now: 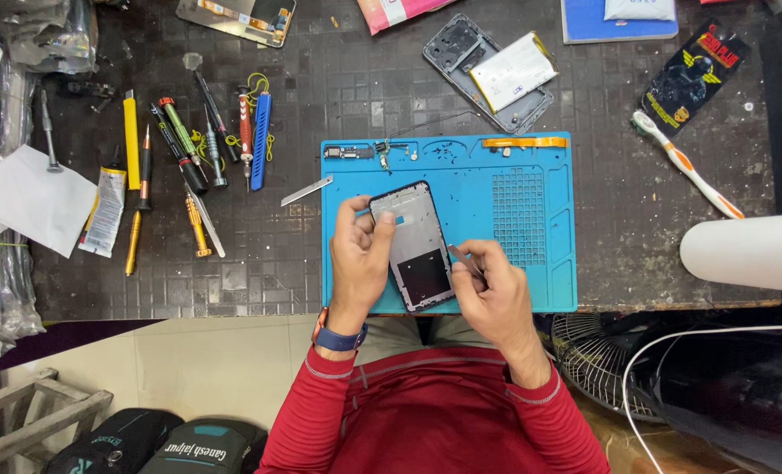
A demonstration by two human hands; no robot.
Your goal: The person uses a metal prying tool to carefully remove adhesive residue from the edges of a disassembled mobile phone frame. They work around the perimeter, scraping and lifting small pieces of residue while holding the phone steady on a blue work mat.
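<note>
A phone frame (pixel 413 250), grey inside with a black rim, lies on a blue work mat (pixel 514 211). My left hand (pixel 358 259) grips the frame's left edge, thumb on its upper part. My right hand (pixel 492 285) pinches a thin metal tool (pixel 463 260), which looks like tweezers, its tip close to the frame's right edge. Small phone parts (pixel 349 152) and an orange flex strip (pixel 524 141) rest along the mat's top row.
Screwdrivers and picks (pixel 189 149) lie left of the mat, a metal blade (pixel 307 190) beside it. A phone back with battery (pixel 496 75) sits above. A toothbrush (pixel 685 164) and white cylinder (pixel 746 252) lie right; white paper (pixel 31 197) far left.
</note>
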